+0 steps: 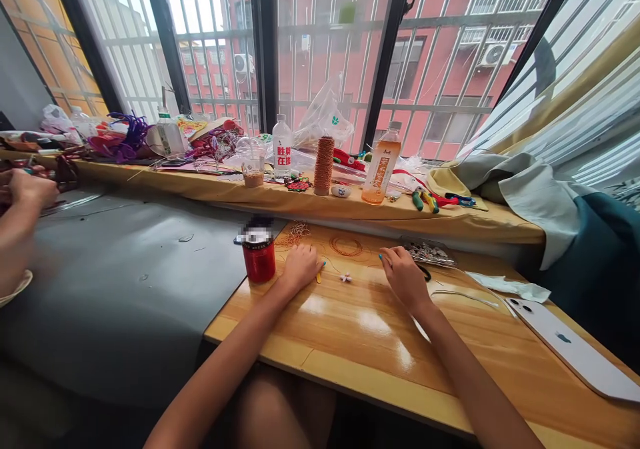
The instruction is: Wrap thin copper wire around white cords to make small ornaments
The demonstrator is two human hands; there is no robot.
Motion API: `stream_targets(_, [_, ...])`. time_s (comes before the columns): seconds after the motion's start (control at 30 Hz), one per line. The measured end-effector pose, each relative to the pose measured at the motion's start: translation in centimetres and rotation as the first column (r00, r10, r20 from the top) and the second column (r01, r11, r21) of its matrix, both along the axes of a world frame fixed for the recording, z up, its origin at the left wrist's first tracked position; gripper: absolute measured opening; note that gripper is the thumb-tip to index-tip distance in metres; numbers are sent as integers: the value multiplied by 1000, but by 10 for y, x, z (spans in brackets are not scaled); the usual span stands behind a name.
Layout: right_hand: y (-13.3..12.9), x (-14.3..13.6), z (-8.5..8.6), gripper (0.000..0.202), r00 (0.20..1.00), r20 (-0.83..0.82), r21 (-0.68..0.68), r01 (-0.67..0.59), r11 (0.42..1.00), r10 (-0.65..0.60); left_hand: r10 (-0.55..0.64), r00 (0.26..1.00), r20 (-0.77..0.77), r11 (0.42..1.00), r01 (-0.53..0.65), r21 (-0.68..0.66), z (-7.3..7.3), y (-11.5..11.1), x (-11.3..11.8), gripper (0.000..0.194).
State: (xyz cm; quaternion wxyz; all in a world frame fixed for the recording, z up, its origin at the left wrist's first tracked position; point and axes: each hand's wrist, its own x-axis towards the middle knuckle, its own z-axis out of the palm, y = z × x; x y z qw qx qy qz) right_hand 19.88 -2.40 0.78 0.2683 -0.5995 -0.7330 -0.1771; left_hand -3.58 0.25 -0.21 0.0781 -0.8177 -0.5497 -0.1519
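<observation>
Head: flower (pixel 346 277) between left hand (pixel 301 266), right hand (pixel 404 274); open tabletop (pixel 345 329) toward edge (pixel 305 365).

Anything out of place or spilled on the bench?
No visible spill or breakage. Just untidy: tangled wire behind the left hand, unlike the neat wire coil, and a crumpled white tissue by the iPhone.

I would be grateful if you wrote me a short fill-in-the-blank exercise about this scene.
1. The can beside the left hand is mainly ____ in colour.
2. On the table, the small flower-shaped piece lies ____ the left hand and the right hand.
3. The phone lies with its camera side facing ____.
4. The bottle nearest the green-handled tool holds ____ liquid.

Missing words: red; between; up; orange.
</observation>
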Motion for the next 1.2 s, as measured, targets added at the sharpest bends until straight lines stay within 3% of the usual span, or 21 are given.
stream_targets(0.13, [-8, -20, 1, 27, 992, 9, 46, -127, 991, 127, -17, 997, 70, 988, 28, -151, 6, -4, 2, 39])
stream_targets(0.23, [-14, -30, 2, 33, 971, 43, 57, -237, 970, 235, -47, 936, 349, 969, 128, -211, 15, -7, 5, 46])
stream_targets(0.3, [-17, -36, 3, 39, 948, 103, 27, -305, 952, 300, -123, 803, 583, 908, 328, -260, 20, -11, 9, 50])
stream_targets(0.4, [-21, -43, 2, 39, 921, 188, -31, -343, 939, 342, -225, 538, 812, 710, 662, -242, 19, -18, 18, 57])
stream_targets(0.43, [-22, -45, 1, 35, 921, 197, -41, -335, 941, 337, -234, 481, 845, 662, 715, -224, 17, -19, 21, 58])
stream_targets(0.5, [-21, -46, 0, 27, 934, 182, -46, -304, 952, 307, -222, 435, 872, 648, 734, -202, 14, -20, 25, 53])
stream_targets(0.6, [-18, -41, 0, 28, 972, 46, 2, -229, 973, 229, -260, 509, 820, 754, 638, -157, 10, -16, 26, 32])
stream_targets(0.67, [-15, -36, 3, 31, 969, -153, 51, -190, 981, 195, -389, 626, 676, 799, 594, -90, 6, -13, 24, 25])
stream_targets(0.7, [-14, -34, 4, 31, 941, -281, 64, -179, 982, 190, -466, 672, 575, 794, 605, -65, 4, -12, 24, 24])
stream_targets(0.8, [-11, -30, 7, 33, 730, -658, 32, -217, 976, 184, -601, 721, 345, 750, 658, -66, -3, -9, 24, 25])
stream_targets(0.9, [-8, -30, 5, 34, 478, -865, -29, -350, 936, 152, -560, 784, 267, 802, 594, -62, -7, -9, 23, 25])
stream_targets(1.0, [-6, -31, 4, 33, 309, -943, -36, -467, 884, 125, -499, 829, 253, 852, 523, -33, -7, -7, 21, 34])
stream_targets(1.1, [-8, -31, 5, 32, 243, -966, -54, -540, 840, 94, -539, 800, 263, 828, 561, -10, -4, -4, 17, 27])
stream_targets(1.2, [-11, -33, 8, 30, 275, -960, -124, -567, 814, 45, -592, 764, 258, 781, 623, -50, -4, -1, 15, 23])
